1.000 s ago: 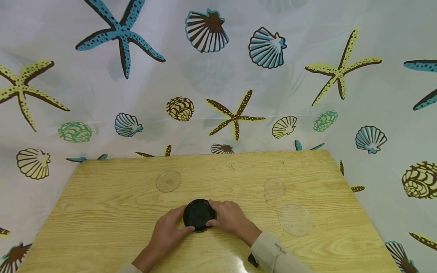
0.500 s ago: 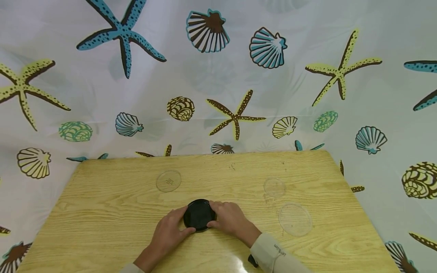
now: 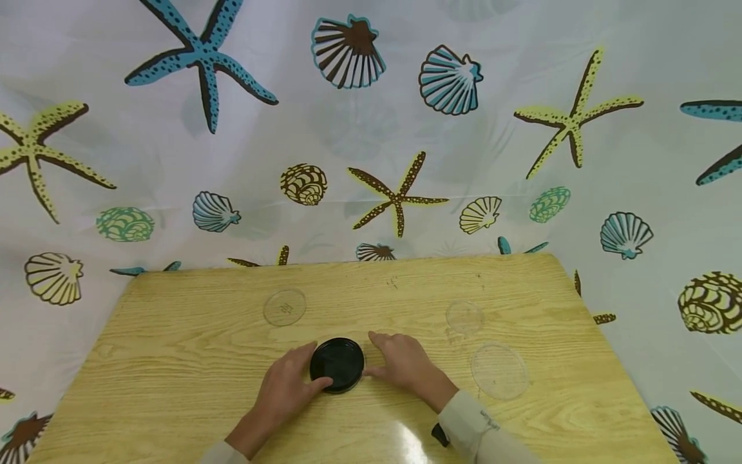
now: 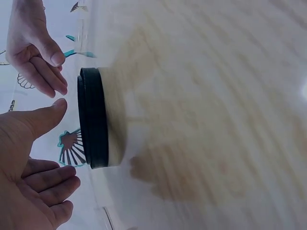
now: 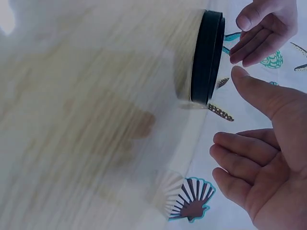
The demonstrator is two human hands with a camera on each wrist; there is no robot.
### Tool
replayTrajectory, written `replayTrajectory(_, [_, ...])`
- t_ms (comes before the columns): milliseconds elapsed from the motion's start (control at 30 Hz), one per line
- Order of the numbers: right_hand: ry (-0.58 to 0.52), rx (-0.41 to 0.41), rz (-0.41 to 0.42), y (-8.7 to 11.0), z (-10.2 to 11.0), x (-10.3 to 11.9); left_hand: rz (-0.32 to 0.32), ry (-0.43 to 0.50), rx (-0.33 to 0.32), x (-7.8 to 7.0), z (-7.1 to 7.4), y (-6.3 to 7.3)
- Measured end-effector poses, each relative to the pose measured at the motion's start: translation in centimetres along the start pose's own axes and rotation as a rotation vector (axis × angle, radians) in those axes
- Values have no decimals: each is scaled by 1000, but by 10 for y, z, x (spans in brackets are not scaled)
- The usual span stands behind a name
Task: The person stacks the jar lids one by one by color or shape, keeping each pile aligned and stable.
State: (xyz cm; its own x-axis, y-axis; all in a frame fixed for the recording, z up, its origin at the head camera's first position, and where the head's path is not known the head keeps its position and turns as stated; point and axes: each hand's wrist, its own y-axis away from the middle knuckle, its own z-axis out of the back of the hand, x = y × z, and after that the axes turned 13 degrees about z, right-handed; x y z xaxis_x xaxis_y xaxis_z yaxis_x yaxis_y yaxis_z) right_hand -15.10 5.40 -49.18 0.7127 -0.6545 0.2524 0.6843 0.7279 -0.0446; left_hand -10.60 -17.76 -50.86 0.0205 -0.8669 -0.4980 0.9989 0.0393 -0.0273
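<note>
A low, round black dish (image 3: 337, 365) with a raised rim lies on the wooden table. Seen side-on in the left wrist view, the black dish (image 4: 93, 117) has two stacked bands, and the right wrist view shows the same. My left hand (image 3: 286, 385) is at its left side, the thumb overlapping the rim from above; the left wrist view shows the left hand (image 4: 36, 167) apart from it, fingers loosely bent. My right hand (image 3: 404, 364) stands off its right edge, thumb and fingers spread. In the right wrist view, the right hand (image 5: 268, 158) holds nothing.
Three clear flat discs lie on the table (image 3: 191, 361): one disc (image 3: 285, 307) at back left, a smaller disc (image 3: 464, 316) at right, and a larger disc (image 3: 499, 371) nearer. A cloth (image 3: 371, 129) printed with starfish and shells hangs behind and beside the table.
My right hand has let go of the black dish and moved off to the right. My left hand has loosened from its edge. The dish has stayed in place.
</note>
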Motion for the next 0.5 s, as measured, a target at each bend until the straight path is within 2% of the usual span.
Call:
replayTrajectory(233, [-155,-8,-73,10,20,-12,-13,58,-17,-14,0,-3])
replayTrajectory(400, [-273,-25,-119,22,36,-27,4,95,20,-29,-7,-6])
replayTrajectory(500, [-323,-39,-157,32,46,-37,-13,116,36,-40,-12,-9])
